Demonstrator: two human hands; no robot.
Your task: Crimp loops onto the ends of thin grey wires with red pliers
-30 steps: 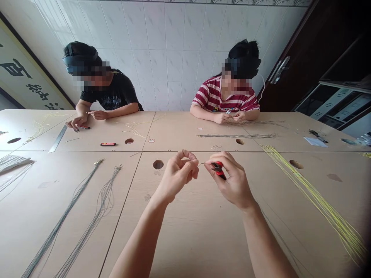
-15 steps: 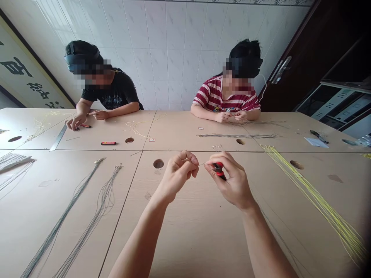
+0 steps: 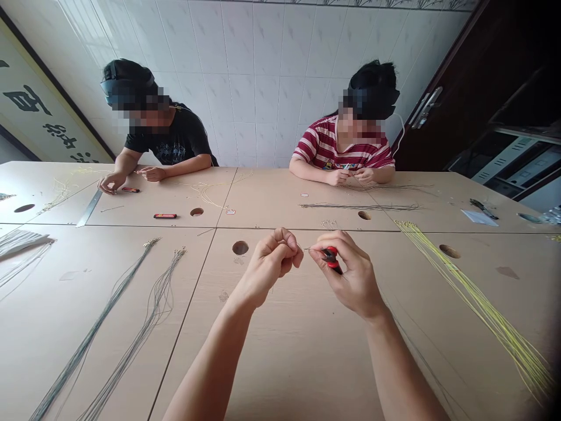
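In the middle of the head view my left hand (image 3: 274,257) is closed in a pinch, thumb against bent forefinger. A faint thin strand shows under it, apparently a cord, mostly hidden by the fingers. My right hand (image 3: 346,263) is closed around red-and-black-handled pliers (image 3: 332,257); their jaws are out of sight in the palm. From its thumb and forefinger a short, thin cord end (image 3: 307,249) points toward my left hand. A small gap separates the fingertips. Thin grey cord (image 3: 409,336) trails over the table beside my right forearm.
Two bundles of grey cords (image 3: 100,313) (image 3: 140,327) lie to the left, a yellow-green bundle (image 3: 473,295) to the right. Small metal bits (image 3: 328,224) lie beyond my hands. The table has round holes (image 3: 240,248). Two people (image 3: 164,137) (image 3: 344,143) work across it.
My left fingertips have curled slightly, and the strand that bridged both hands now shows only at my right fingertips. My right hand stays nearly still. The view has shifted a little.
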